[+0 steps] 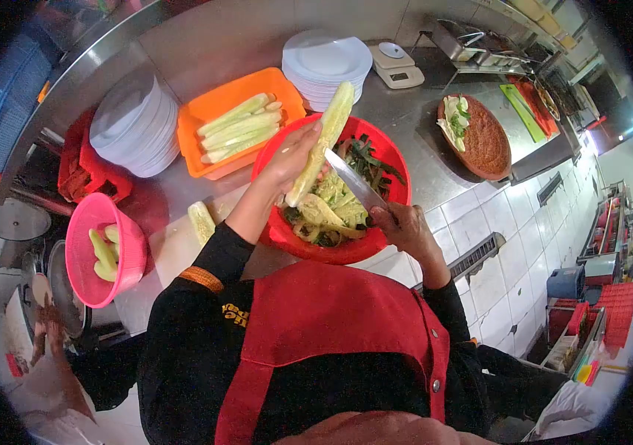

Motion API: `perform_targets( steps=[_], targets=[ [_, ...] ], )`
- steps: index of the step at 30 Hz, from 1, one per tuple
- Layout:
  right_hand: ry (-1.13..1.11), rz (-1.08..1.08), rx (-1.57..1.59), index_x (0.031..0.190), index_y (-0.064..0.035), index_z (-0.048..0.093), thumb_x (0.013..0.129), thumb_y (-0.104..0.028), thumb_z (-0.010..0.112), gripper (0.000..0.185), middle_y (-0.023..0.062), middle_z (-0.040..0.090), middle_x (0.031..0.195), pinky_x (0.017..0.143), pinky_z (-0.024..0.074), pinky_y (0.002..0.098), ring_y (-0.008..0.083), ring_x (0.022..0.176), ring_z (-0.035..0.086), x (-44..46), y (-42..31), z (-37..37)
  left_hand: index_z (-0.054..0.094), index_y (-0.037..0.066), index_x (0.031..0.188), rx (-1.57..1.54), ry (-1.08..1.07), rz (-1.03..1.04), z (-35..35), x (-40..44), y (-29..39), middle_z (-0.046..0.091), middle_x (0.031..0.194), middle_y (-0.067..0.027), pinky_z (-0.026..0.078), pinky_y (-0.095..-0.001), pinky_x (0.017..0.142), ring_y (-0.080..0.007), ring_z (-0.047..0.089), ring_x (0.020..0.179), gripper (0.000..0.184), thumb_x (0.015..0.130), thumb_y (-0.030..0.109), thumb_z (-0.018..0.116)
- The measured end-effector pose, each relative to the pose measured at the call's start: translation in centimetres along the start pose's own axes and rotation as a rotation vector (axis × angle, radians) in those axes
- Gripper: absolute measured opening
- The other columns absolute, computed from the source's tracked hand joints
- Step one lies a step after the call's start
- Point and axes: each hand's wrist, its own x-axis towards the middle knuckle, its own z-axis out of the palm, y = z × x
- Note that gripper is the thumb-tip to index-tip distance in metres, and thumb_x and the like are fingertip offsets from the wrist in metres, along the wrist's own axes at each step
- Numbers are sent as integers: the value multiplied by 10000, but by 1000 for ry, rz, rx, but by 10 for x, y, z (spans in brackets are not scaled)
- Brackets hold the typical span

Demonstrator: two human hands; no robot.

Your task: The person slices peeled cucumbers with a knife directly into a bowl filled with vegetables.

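My left hand is closed around a pale, peeled cucumber, its seedy cut face showing, tilted above a red basin. My right hand grips a knife, the blade's tip end close to or against the cucumber; contact is hard to make out. Below both hands, the basin holds dark green peels and pale scraps. Left of the basin, an orange tray holds several peeled cucumber pieces. Another cucumber piece lies on the worktop beside my left forearm.
A pink basket with green vegetables stands at the left. Plate stacks flank the tray, with a kitchen scale at the back. On the right sits a brown round dish with greens. A co-worker's hand shows at lower left.
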Motion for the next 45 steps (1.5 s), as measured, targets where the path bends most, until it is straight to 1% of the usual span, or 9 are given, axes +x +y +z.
perform_targets(
  steps=[8,20,23,26,28,31,32,41,45],
  targets=[
    [-125,140,81,774,-35,606,873,-263,524,262,172,557,573,495,436,418,353,523,561,-4,-13,-7,462,56,1086,-54,26,135,5,15,-5,526,674,-59,468,-257,467,-123,517,519,346,951,354,351],
    [-119,-14,-9,866,-52,624,831,-209,556,174,188,587,689,553,452,443,374,656,582,-15,12,13,453,45,993,-198,127,138,5,24,4,523,651,-72,453,-277,448,-146,491,494,348,953,364,319],
    [-94,-210,-97,919,-23,621,870,-247,547,241,123,523,491,400,429,314,190,398,554,-18,27,12,452,67,1008,-262,218,140,0,29,3,519,658,-68,451,-275,446,-129,497,501,375,941,409,314],
    [-49,-469,-216,896,-19,630,852,-225,569,219,152,543,533,420,439,328,222,444,581,-25,27,8,460,75,1005,-365,138,205,-11,34,5,501,646,-48,418,-256,448,-114,472,500,430,932,458,279],
    [-157,-126,-92,934,-52,588,811,-170,578,170,185,591,694,552,459,429,369,626,584,-27,14,-7,465,81,999,-414,132,266,-9,31,10,489,640,-35,402,-243,448,-106,457,498,450,928,477,262],
    [129,-249,72,1015,10,492,801,-87,569,248,206,575,655,548,458,431,384,603,577,-21,8,-9,471,93,985,-427,91,344,-2,24,13,452,610,-6,371,-223,443,-88,418,487,503,909,535,244],
    [248,-426,-44,1062,23,368,828,-36,534,293,190,542,598,424,409,404,356,511,572,-17,6,-6,472,112,953,-460,91,337,0,25,10,459,594,-17,388,-246,426,-117,431,466,505,898,561,245],
    [196,-206,-69,1263,-1,282,849,-1,410,433,267,547,920,565,435,456,418,691,564,14,-47,25,444,85,846,-505,75,445,34,16,7,448,598,-47,402,-263,474,-135,439,495,537,900,573,227],
    [282,-303,-55,1340,-72,239,787,-13,426,587,283,570,930,583,467,465,411,696,591,17,-51,31,415,79,1020,-452,32,578,36,10,7,476,649,-40,381,-231,440,-113,444,492,514,913,547,231]
  ],
)
